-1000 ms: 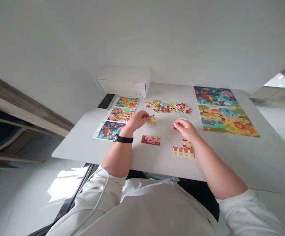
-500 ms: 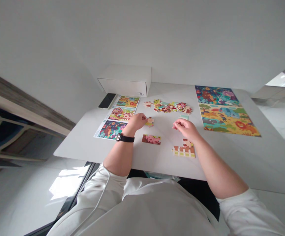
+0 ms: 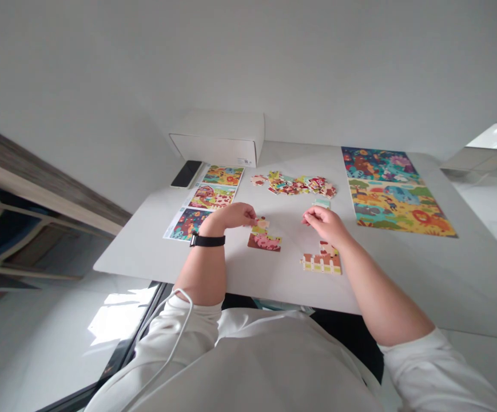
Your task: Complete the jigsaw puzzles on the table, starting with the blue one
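Observation:
My left hand (image 3: 231, 216) pinches a small jigsaw piece (image 3: 262, 226) at its fingertips, and the piece rests against the top edge of a joined section with a pink pig (image 3: 265, 242). My right hand (image 3: 323, 223) hangs curled just over the white table (image 3: 286, 280), with nothing visible in its fingers. A small pale green piece (image 3: 322, 203) lies just beyond those fingertips. Nearer me, to the right, sits a joined section showing a white fence (image 3: 322, 263). A heap of loose pieces (image 3: 297, 185) lies farther up the table.
A finished animal-scene puzzle (image 3: 396, 191) lies at the far right. Picture cards (image 3: 207, 201) lie at the far left, next to a phone (image 3: 186, 174). A white box (image 3: 214, 140) stands at the far edge. A black watch (image 3: 207, 241) circles my left wrist.
My left hand has moved nearer me with the small piece, bringing it from bare table onto the top of the pig section. My right hand has barely moved.

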Available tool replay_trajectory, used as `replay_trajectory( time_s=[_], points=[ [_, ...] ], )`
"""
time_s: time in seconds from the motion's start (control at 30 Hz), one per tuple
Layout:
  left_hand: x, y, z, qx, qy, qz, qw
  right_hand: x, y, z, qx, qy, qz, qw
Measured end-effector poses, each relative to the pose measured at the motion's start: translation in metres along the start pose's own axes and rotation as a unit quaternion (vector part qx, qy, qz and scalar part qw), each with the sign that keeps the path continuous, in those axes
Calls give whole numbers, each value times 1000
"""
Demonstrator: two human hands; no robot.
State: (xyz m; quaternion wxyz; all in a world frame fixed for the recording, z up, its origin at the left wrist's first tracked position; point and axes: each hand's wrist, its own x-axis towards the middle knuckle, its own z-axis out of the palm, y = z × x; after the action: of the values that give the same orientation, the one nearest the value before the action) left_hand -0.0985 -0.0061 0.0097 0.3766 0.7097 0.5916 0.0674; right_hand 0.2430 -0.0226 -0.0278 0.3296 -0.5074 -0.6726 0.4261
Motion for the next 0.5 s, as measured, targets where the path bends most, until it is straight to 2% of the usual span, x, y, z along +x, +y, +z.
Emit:
replay_trajectory(
  time_s=[0.1,0.27,0.37,0.43,0.5],
  points=[
    [-1,3,0,54,15,-16,998,0,2,0,-5,-5,-2,1000],
    [1,2,2,70,18,-21,997,0,3,1,-15,-7,-7,1000],
    [0,0,4,77,50,-28,995,0,2,1,-18,-2,-7,1000],
    [-1,1,6,72,69,-18,995,0,0,0,-19,-1,-5,1000],
    [-2,4,9,63,65,2,996,-1,-1,0,-23,-1,-2,1000]
  ],
)
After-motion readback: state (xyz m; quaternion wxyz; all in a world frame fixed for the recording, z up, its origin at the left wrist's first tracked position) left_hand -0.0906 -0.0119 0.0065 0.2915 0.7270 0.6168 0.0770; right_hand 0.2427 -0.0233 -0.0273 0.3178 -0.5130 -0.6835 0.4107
